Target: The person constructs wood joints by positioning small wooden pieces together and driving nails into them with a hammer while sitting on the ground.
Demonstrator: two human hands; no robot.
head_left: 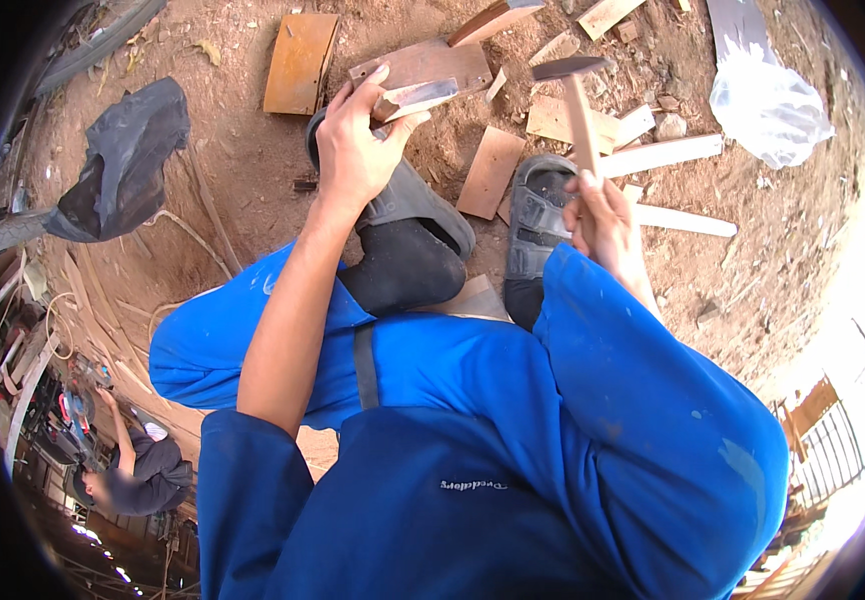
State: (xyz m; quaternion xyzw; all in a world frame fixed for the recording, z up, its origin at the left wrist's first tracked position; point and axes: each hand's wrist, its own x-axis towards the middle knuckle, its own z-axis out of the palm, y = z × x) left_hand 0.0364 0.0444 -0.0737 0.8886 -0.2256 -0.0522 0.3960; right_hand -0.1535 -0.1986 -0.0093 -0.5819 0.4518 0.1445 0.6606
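Note:
My left hand point(358, 145) pinches a short flat piece point(418, 99) with a pale, shiny face and a wood-coloured edge; its exact kind I cannot make out. It is held over a brown board point(463, 66) on the ground, and whether they touch is unclear. My right hand point(603, 222) grips a hammer point(581, 115) by its wooden handle, the dark metal head raised to the right of the piece and apart from it. Between my feet lies a reddish-brown wooden block point(492, 172).
Wood offcuts and pale strips point(663, 155) litter the dirt ahead and right. An orange-brown block point(300, 63) lies at the far left of the board. A black plastic bag point(133, 160) is at left, a clear bag point(770, 105) at far right. Another person point(143, 470) works at lower left.

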